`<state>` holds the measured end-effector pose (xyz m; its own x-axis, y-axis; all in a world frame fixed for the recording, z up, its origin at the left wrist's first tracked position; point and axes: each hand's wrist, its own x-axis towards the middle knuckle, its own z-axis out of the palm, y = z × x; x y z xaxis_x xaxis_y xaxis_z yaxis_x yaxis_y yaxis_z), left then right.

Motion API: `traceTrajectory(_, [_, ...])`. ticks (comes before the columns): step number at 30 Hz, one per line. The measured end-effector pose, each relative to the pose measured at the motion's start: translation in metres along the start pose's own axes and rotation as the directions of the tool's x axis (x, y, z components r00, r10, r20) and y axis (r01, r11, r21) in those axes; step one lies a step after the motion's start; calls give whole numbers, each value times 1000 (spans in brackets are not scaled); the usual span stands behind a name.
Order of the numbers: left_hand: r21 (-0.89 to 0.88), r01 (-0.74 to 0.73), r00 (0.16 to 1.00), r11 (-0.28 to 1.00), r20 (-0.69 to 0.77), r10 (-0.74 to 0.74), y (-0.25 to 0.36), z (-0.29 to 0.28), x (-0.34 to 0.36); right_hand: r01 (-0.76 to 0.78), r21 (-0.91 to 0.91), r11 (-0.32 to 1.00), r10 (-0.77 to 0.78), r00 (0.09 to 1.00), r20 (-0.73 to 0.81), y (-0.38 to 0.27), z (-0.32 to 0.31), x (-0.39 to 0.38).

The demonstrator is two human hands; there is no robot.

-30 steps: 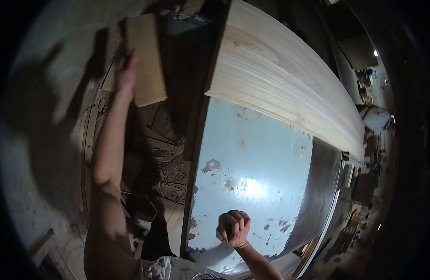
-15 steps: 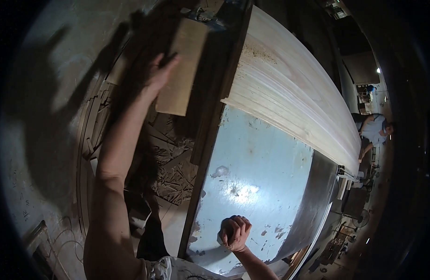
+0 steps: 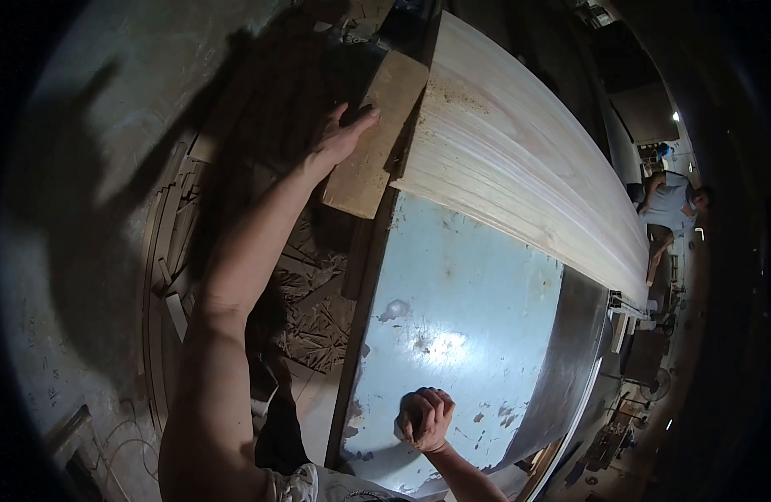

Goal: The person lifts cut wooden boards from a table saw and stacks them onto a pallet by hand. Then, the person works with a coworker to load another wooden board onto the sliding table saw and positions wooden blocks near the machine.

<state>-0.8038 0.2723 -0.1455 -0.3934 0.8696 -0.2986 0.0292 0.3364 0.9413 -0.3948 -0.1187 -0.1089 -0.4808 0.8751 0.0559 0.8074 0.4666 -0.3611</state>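
Note:
My left hand [image 3: 342, 140] grips the left long edge of a short, flat wooden board [image 3: 384, 130], its fingers partly hidden by the wood. The board is tilted beside the table's left edge, close to a wide sheet of pale wood [image 3: 519, 159]. That sheet lies across the far part of a worn light-blue tabletop [image 3: 469, 309], with sawdust near its left end. Low on the blue surface rests my right hand [image 3: 427, 417], fingers curled closed. Whatever they may hold is hidden.
Wood scraps and offcuts [image 3: 319, 335] lie on the floor left of the table. Long strips [image 3: 158, 243] lean along the wall [image 3: 68, 251]. At the far right stands another person [image 3: 671, 201] by the pale sheet's end. A fan [image 3: 656, 383] stands farther off.
My left hand has carried the wooden board to the right, up against the table's edge by the pale sheet. My right hand has stayed in place. The other person has shifted slightly.

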Motion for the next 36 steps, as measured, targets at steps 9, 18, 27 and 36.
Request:
traceTrajectory(9, [-130,-39,950,991,-312,-4,-21,-95,20,42,-15,999,-41,999,28,-3,-7,10])
traceTrajectory(18, [-2,-82,995,997,62,82,10,27,29,-10,10,1000,10,1000,-9,2,2,-7])
traceTrajectory(27, [-109,-8,988,994,-153,-9,-11,-52,29,-32,-6,999,33,999,19,1,4,-10])
traceTrajectory(36, [101,-39,999,994,40,35,-3,19,24,-35,16,999,35,999,8,0,4,-8])
